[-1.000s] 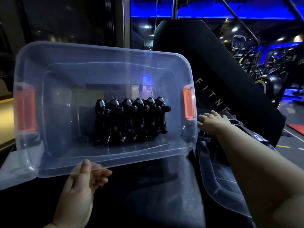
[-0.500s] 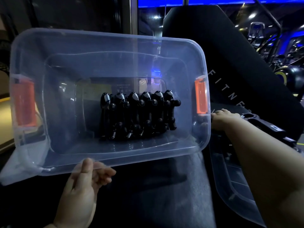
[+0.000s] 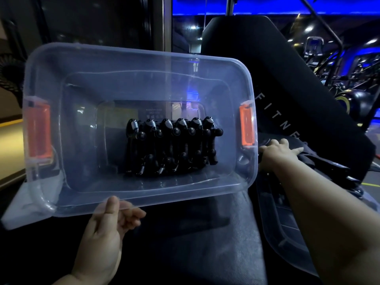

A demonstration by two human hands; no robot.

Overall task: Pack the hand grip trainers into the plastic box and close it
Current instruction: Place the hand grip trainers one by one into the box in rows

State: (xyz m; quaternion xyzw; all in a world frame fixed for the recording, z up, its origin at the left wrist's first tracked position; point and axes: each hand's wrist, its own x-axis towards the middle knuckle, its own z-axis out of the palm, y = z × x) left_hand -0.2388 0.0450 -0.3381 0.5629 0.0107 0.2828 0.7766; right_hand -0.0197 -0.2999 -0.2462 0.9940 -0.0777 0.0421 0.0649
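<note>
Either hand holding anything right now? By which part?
Left hand pinches the plastic box at its near rim, thumb on top. Right hand lies on dark items beside the box; whether it grips anything cannot be told.

LIGHT: a dim gym is glowing under a blue ceiling strip [image 3: 267,6] at top right, small spot lamps pricking the background | GLARE: pale reflections are streaking the clear plastic box [image 3: 144,64] | SHADOW: the dark foreground is swallowing detail | QUALITY: the wide-angle lens is bowing the edges; the left hand [image 3: 102,239] is showing soft and grainy
</note>
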